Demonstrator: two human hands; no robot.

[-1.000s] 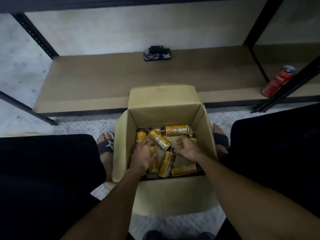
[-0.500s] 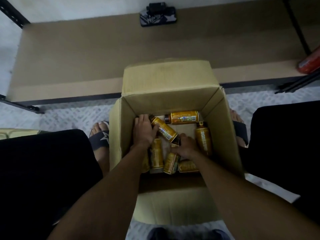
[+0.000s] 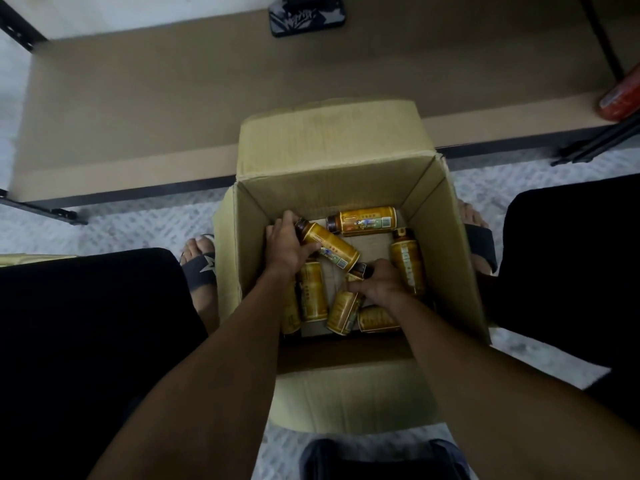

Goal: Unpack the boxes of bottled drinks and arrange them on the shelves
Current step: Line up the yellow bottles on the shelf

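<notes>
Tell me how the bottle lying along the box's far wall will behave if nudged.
Lying on its side, the round bottle will probably roll over the floor of the cardboard box. Its glossy label may be slippery. It looks rigid, unlikely to squash.

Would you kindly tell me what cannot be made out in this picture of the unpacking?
All in the head view:
- Red can on the shelf: cut off by the right edge.
- Dark object on the shelf: cut off by the top edge; unidentifiable.
- Number of bottles in the box: the forearms, left hand and right hand cover some.
- Bottle labels: too dim and small to read.
</notes>
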